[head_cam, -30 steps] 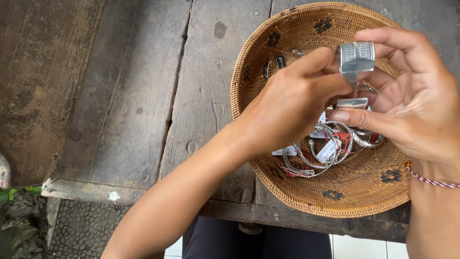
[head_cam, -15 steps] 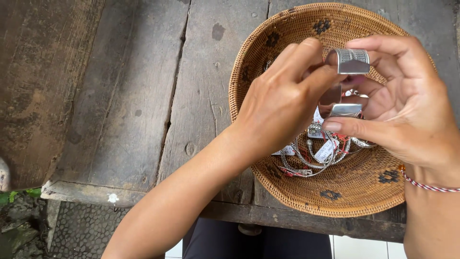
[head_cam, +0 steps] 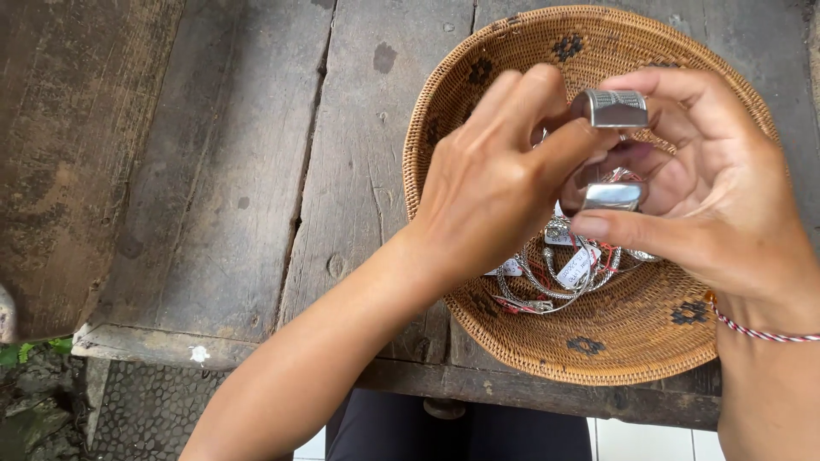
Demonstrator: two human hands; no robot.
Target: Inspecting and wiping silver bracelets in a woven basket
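Stretching across most of the view is a weathered grey wooden tabletop (head_cam: 256,171), its wide planks cracked, stained and parted by dark gaps; below its front edge, a strip of dark patterned paving and a few green leaves (head_cam: 34,350) are showing at the lower left, pale floor tiles are showing at the lower right, and a dark-clothed lap is sitting between them. A round woven basket (head_cam: 530,341), tan with small dark motifs worked into its wall, is resting on the tabletop at the right; a tangle of thin silver bangles (head_cam: 555,282) with small paper tags and red thread is lying in its bottom. Both hands are hovering over the basket, close together and touching at the fingertips; the right hand (head_cam: 726,196), a red-and-white cord around its wrist, is curling its thumb and forefinger around a wide silver cuff bracelet (head_cam: 611,109); the cuff is broad, polished and ridged along its upper band, its lower band glinting just above the thumb; the left hand (head_cam: 495,188) is pinching the cuff's upper end with bent fingers, gripping it firmly.
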